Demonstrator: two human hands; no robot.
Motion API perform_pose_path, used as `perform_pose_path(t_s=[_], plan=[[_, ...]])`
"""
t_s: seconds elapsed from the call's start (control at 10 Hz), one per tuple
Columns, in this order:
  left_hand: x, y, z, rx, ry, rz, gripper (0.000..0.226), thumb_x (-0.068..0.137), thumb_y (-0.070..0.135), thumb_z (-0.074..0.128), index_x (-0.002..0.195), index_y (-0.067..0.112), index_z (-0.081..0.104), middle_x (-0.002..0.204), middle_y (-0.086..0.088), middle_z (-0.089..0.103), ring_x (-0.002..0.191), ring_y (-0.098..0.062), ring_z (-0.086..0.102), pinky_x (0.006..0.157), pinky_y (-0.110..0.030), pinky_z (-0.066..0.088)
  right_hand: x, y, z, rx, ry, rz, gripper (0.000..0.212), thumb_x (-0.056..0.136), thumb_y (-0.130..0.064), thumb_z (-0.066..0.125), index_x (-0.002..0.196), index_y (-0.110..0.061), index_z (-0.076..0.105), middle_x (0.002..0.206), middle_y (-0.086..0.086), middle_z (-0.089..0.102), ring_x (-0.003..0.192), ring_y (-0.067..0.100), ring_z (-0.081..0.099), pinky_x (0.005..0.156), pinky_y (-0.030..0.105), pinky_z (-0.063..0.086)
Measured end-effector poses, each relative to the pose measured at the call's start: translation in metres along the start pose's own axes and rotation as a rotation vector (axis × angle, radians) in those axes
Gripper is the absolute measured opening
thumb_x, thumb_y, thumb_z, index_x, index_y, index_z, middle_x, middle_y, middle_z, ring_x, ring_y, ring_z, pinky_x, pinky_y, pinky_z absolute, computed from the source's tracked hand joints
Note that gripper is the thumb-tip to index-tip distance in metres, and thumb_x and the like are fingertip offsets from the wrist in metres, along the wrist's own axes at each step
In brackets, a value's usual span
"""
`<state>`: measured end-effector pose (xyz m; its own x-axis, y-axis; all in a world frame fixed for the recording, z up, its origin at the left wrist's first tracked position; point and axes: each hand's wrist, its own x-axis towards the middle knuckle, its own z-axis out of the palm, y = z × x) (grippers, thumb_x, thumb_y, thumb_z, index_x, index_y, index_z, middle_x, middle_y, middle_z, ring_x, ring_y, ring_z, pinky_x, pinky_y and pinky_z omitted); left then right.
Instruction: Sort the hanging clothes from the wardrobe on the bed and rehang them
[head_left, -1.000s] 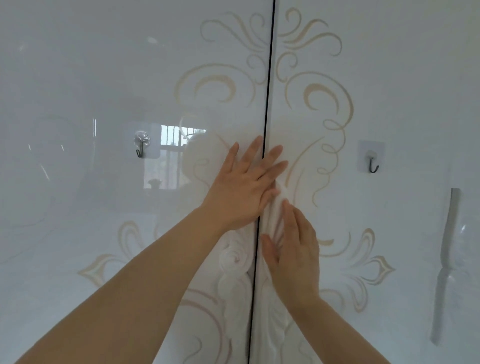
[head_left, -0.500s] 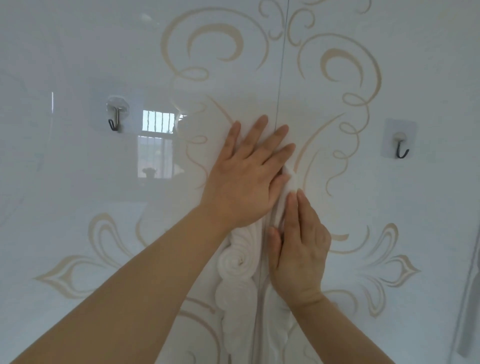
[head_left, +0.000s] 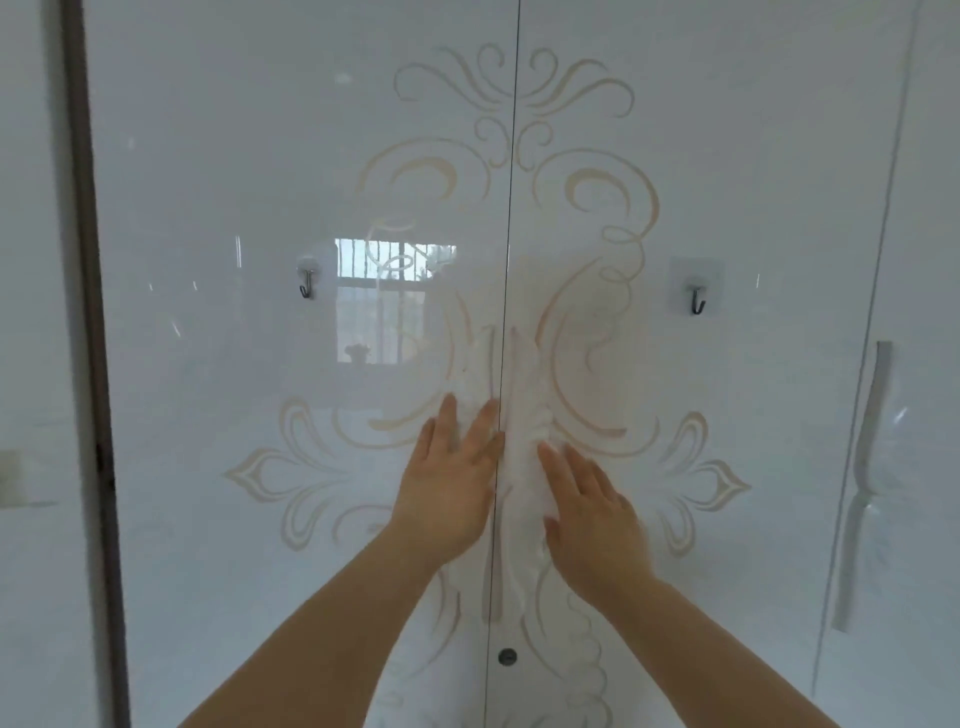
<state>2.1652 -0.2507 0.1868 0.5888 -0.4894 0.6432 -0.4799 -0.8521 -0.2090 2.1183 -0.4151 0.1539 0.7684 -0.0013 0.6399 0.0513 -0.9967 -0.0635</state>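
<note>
The closed white wardrobe (head_left: 249, 467) filled the view, the left hand (head_left: 449, 488) and the right hand (head_left: 592, 525) lay flat against it on either side of the centre seam (head_left: 511, 208), fingers straight, slightly spread and holding nothing, and a small keyhole (head_left: 507, 657) sat below them.

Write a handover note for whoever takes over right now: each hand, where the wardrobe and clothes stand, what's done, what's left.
Left hand: open, flat on the left wardrobe door, beside the centre seam.
Right hand: open, flat on the right wardrobe door, just across the seam.
Both doors are shut. No clothes, hangers or bed are in view.
Done or left: this view cannot show whether the clothes are sorted and rehung. Probably check inside before moving on.
</note>
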Motion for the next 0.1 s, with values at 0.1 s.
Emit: perform_pose_path(t_s=[0.1], plan=[[-0.0459,0.0191,0.0096,0.014,-0.185,-0.058,0.054,0.095,0.032,0.036,0.145,0.021,0.019,0.156,-0.004,0.003,0.143,-0.026,-0.001,0.114,-0.045,-0.003,-0.0439,0.0060,0.0095,0.001,-0.128,0.002,0.065,0.094,-0.030,0.042,0.148,-0.029,0.006,0.154,-0.004,0.017,0.141,0.016,0.016,0.112,0.034,0.023]])
